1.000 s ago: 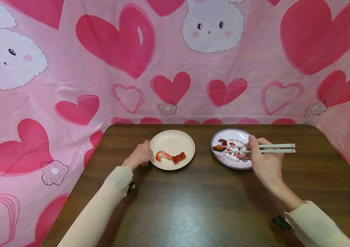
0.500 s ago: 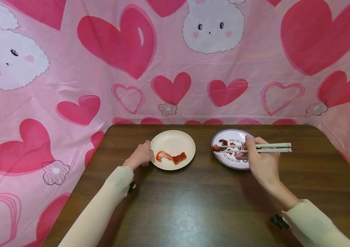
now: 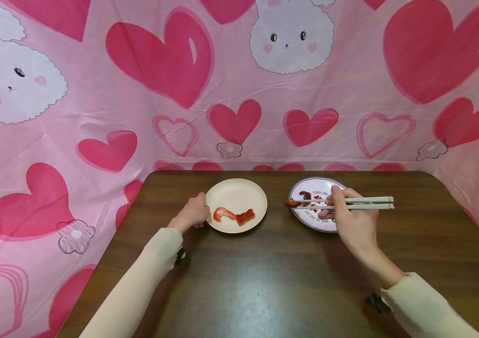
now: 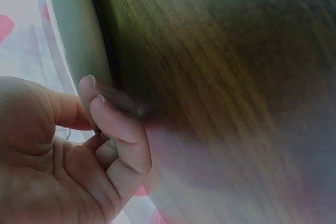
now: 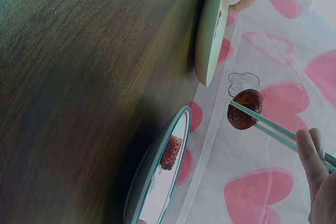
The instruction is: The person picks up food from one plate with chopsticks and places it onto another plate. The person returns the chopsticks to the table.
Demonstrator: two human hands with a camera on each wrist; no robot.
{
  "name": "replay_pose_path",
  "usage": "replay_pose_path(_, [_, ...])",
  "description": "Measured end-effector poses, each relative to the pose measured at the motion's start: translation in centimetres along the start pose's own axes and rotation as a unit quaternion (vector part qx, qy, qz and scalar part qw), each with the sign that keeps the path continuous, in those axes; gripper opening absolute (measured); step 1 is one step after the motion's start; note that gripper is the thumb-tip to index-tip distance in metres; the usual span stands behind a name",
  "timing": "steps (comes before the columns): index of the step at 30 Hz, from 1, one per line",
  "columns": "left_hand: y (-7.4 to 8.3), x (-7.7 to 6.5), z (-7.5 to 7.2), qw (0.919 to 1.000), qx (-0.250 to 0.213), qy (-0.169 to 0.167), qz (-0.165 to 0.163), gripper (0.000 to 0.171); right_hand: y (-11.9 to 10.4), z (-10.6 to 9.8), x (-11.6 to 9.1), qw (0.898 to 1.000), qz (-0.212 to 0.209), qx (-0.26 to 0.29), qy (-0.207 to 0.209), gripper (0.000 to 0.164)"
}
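Note:
My left hand [image 3: 191, 211] grips the left rim of a cream plate [image 3: 235, 190]; in the left wrist view, the thumb is above the rim and curled fingers are below. On that plate lie a shrimp [image 3: 224, 214] and a glossy red-brown food piece [image 3: 245, 216]. My right hand [image 3: 355, 225] holds a pair of pale green chopsticks [image 3: 366, 203]. Their tips pinch a rounded, dark brown glazed food piece [image 5: 245, 109], raised above the left rim of a white patterned plate [image 3: 313, 223]. Another dark, bumpy food piece [image 5: 171, 153] rests on the patterned plate.
Both plates stand near the back of a dark wooden table [image 3: 239, 281], with a gap between them. A pink heart-patterned cloth [image 3: 239, 84] hangs behind the table and along its sides.
My right hand has moved left with the chopsticks, carrying the glazed food piece from over the patterned plate to just past its left rim. My left hand stays on the cream plate.

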State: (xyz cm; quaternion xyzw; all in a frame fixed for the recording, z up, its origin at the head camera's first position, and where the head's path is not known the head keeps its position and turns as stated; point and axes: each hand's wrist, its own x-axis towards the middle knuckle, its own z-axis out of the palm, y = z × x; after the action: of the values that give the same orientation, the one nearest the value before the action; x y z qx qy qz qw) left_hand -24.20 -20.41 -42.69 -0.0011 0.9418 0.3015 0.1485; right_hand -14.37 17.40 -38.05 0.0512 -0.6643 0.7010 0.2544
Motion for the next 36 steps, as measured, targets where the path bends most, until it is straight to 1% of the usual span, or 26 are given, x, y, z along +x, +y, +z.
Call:
replay_pose_path(7, [0.1,-0.1,0.0,1.0000,0.000,-0.005,-0.004,0.031,0.0,0.3,-0.2,1.000,0.007,-0.005,0.005,0.040])
replay_pose_path(14, [0.3,-0.2,-0.1,1.0000,0.001,-0.006,-0.006,0.035,0.0,0.6,-0.2,1.000,0.002,-0.017,0.001,0.038])
replay_pose_path(22, [0.1,-0.1,0.0,1.0000,0.002,-0.005,-0.004,0.034,0.3,1.1,-0.4,1.000,-0.001,-0.024,-0.006,0.040])
replay_pose_path(28, [0.1,-0.2,0.0,1.0000,0.001,-0.005,-0.004,0.036,0.6,1.5,-0.6,1.000,0.000,-0.019,-0.010,0.040])
replay_pose_path(36, [0.2,-0.1,0.0,1.0000,0.001,-0.005,-0.004,0.034,1.1,1.8,-0.6,1.000,0.006,-0.019,-0.011,0.039])
